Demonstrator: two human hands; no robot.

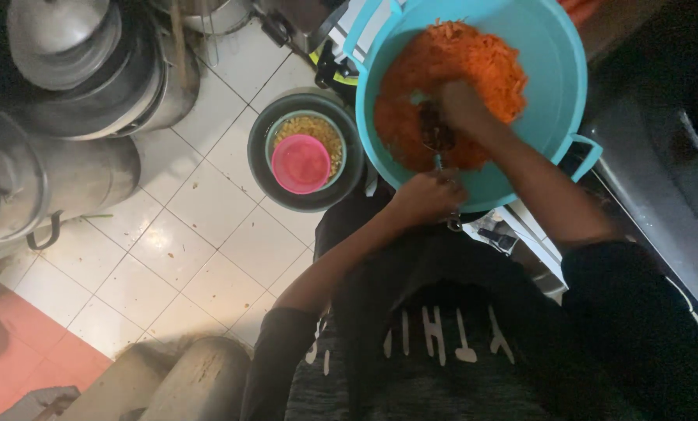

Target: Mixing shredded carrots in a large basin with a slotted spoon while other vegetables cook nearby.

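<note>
Turquoise tub point(556, 70) w/ grated carrot point(450, 70), both hands gripping – right hand point(462, 105) carrot, left hand point(427, 196) a tool point(436, 140), pink bowl point(301, 164) beside.

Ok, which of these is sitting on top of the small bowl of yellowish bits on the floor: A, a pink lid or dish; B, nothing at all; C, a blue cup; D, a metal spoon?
A: a round pink dish lies over part of the small bowl of yellowish bits, which sits inside a dark larger bowl on the tiled floor.
</note>
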